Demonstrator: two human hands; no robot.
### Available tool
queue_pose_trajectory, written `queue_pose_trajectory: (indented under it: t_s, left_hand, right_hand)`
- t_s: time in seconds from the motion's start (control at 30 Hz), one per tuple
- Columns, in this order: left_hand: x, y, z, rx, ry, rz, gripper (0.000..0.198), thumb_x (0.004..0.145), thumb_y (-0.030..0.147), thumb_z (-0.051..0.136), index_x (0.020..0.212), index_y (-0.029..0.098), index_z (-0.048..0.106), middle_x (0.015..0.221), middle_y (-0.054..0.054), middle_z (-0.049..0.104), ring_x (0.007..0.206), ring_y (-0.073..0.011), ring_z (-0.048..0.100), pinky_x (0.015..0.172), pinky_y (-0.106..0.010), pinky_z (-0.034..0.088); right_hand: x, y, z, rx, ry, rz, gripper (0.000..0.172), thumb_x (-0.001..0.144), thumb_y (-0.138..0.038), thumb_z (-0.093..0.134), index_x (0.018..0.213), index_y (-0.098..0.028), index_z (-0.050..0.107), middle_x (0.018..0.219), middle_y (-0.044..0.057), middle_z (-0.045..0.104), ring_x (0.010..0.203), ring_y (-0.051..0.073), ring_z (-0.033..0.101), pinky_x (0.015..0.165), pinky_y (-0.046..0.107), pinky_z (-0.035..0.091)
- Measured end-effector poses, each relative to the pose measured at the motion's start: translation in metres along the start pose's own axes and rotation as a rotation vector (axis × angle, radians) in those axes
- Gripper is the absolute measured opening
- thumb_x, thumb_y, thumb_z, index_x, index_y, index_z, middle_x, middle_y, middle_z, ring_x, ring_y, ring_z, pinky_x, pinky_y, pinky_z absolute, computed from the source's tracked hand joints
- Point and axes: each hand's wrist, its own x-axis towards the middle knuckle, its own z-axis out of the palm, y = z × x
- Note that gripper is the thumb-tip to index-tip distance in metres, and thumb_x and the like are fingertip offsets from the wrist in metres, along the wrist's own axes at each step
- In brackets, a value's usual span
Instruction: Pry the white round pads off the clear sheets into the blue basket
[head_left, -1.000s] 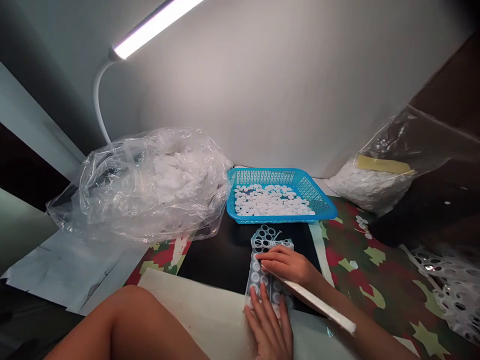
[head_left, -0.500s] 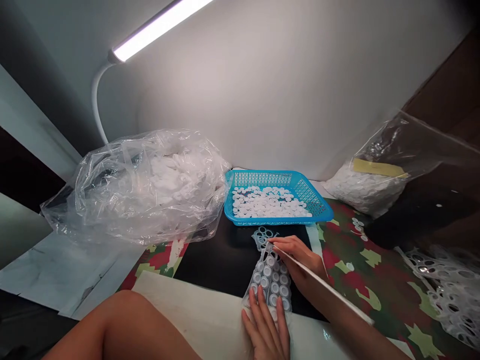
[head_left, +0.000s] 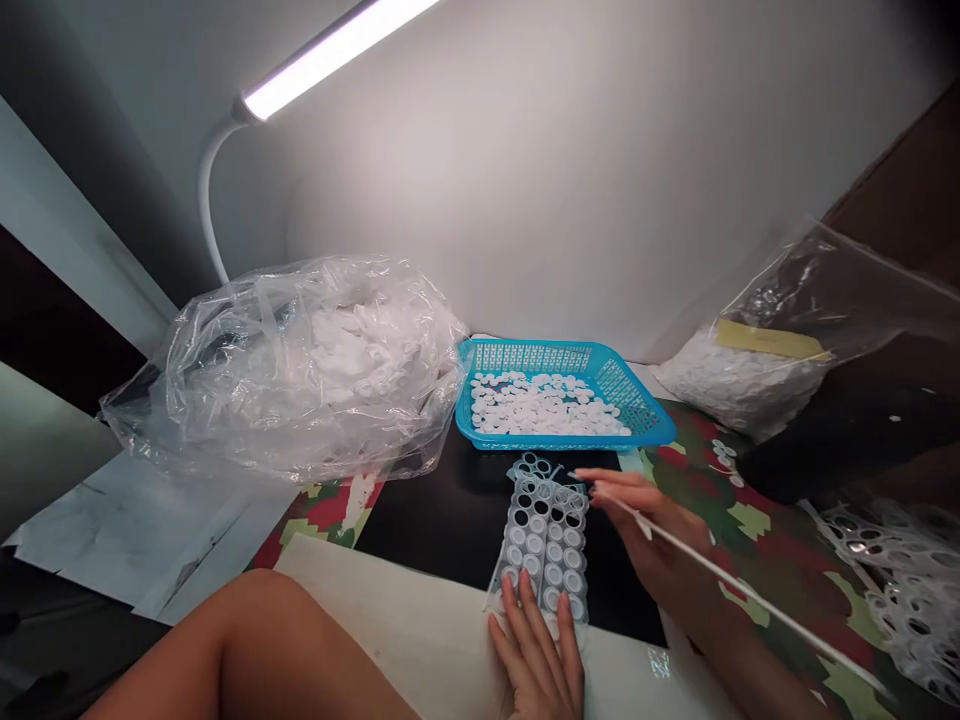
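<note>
A translucent plastic sheet (head_left: 546, 535) with rows of round white discs lies flat on the dark mat in front of me. Some holes at its far end are empty. My left hand (head_left: 538, 650) rests flat on the sheet's near end, fingers stretched out. My right hand (head_left: 651, 530) hovers just right of the sheet with fingers partly extended, and a thin white stick (head_left: 742, 590) runs from its fingers back along my forearm. A blue basket (head_left: 645, 410) holding several loose white discs stands just beyond the sheet.
A big clear bag of white plastic pieces (head_left: 300, 365) fills the left side. Another bag of discs (head_left: 750, 375) leans at the right. Punched-out sheets (head_left: 907, 580) pile at the far right. A lamp (head_left: 330, 55) hangs above. My bare knee (head_left: 255, 650) is at the bottom left.
My right hand lifted off the sheet and moved to its right side. The sheet, folded and raised half a second ago, now lies flat. My left hand stayed on its near end.
</note>
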Motion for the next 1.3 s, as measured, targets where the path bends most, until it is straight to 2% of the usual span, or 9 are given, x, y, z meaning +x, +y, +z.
queue_pose_trajectory:
  t_s: [0.07,0.13,0.2,0.3,0.6,0.77,0.87,1.0,1.3]
  left_hand:
    - [-0.003,0.001,0.007,0.116,0.055,0.038,0.043,0.089,0.034,0.037,0.123,0.013,0.054,0.106,-0.017,0.068,0.098,-0.0307,0.064,0.07,-0.045,0.056]
    - [-0.006,0.002,0.012,0.234,0.101,0.064,0.048,0.089,0.034,0.033,0.128,0.008,0.047,0.106,-0.02,0.067,0.097,-0.0318,0.064,0.072,-0.046,0.055]
    - [-0.007,0.001,0.014,0.315,0.115,0.088,0.051,0.09,0.035,0.03,0.13,0.006,0.043,0.106,-0.021,0.066,0.096,-0.0319,0.065,0.072,-0.046,0.054]
    - [-0.006,-0.003,0.011,0.348,0.104,0.134,0.052,0.09,0.036,0.027,0.13,0.006,0.043,0.106,-0.019,0.067,0.096,-0.0312,0.065,0.072,-0.045,0.053]
    - [-0.001,-0.012,0.003,0.331,0.153,0.181,0.051,0.088,0.034,0.031,0.123,0.003,0.049,0.102,-0.019,0.068,0.091,-0.0311,0.067,0.068,-0.045,0.053]
    - [-0.001,-0.011,0.003,0.337,0.149,0.17,0.051,0.088,0.034,0.03,0.123,0.002,0.049,0.101,-0.017,0.069,0.091,-0.0304,0.067,0.068,-0.044,0.053]
    - [-0.001,-0.01,0.003,0.355,0.145,0.162,0.051,0.088,0.033,0.028,0.123,0.002,0.048,0.101,-0.017,0.069,0.091,-0.0297,0.067,0.068,-0.044,0.053]
    - [-0.001,-0.011,0.003,0.336,0.156,0.164,0.051,0.088,0.034,0.028,0.123,0.002,0.049,0.101,-0.017,0.069,0.091,-0.0296,0.067,0.068,-0.044,0.052]
    - [-0.001,-0.01,0.003,0.309,0.157,0.144,0.051,0.087,0.033,0.03,0.123,0.002,0.05,0.101,-0.017,0.069,0.092,-0.0296,0.066,0.069,-0.043,0.052]
  right_hand:
    - [-0.002,0.001,0.002,0.029,-0.234,-0.091,0.022,0.088,-0.011,0.05,0.102,-0.024,0.06,0.107,0.007,0.067,0.096,0.02,0.064,0.079,0.033,0.054]
    - [-0.005,0.002,0.005,-0.014,-0.403,-0.166,0.023,0.089,-0.012,0.048,0.106,-0.021,0.061,0.107,0.008,0.067,0.095,0.018,0.064,0.079,0.03,0.054]
    - [-0.006,0.002,0.007,-0.077,-0.496,-0.18,0.022,0.091,-0.014,0.047,0.107,-0.019,0.061,0.107,0.009,0.067,0.097,0.018,0.063,0.08,0.028,0.054]
    - [-0.005,0.003,0.008,-0.092,-0.549,-0.162,0.021,0.092,-0.015,0.046,0.104,-0.018,0.062,0.106,0.01,0.066,0.098,0.018,0.062,0.082,0.029,0.053]
    - [-0.003,0.001,0.005,0.012,-0.581,-0.021,0.016,0.092,-0.02,0.047,0.091,-0.019,0.063,0.104,0.007,0.067,0.098,0.017,0.061,0.086,0.029,0.05]
    - [-0.002,-0.001,0.005,-0.061,-0.591,-0.077,0.018,0.093,-0.019,0.046,0.091,-0.019,0.063,0.106,0.007,0.066,0.1,0.016,0.06,0.088,0.029,0.05]
    - [-0.003,0.002,0.006,-0.132,-0.595,-0.176,0.019,0.092,-0.015,0.045,0.096,-0.019,0.063,0.108,0.008,0.066,0.1,0.017,0.06,0.085,0.028,0.051]
    - [-0.006,0.005,0.01,-0.164,-0.513,-0.247,0.022,0.091,-0.014,0.045,0.106,-0.02,0.061,0.106,0.009,0.067,0.095,0.018,0.062,0.079,0.029,0.053]
    - [-0.004,0.005,0.016,-0.092,-0.294,-0.093,0.017,0.093,-0.016,0.042,0.094,-0.021,0.058,0.098,0.006,0.068,0.092,0.016,0.064,0.083,0.029,0.052]
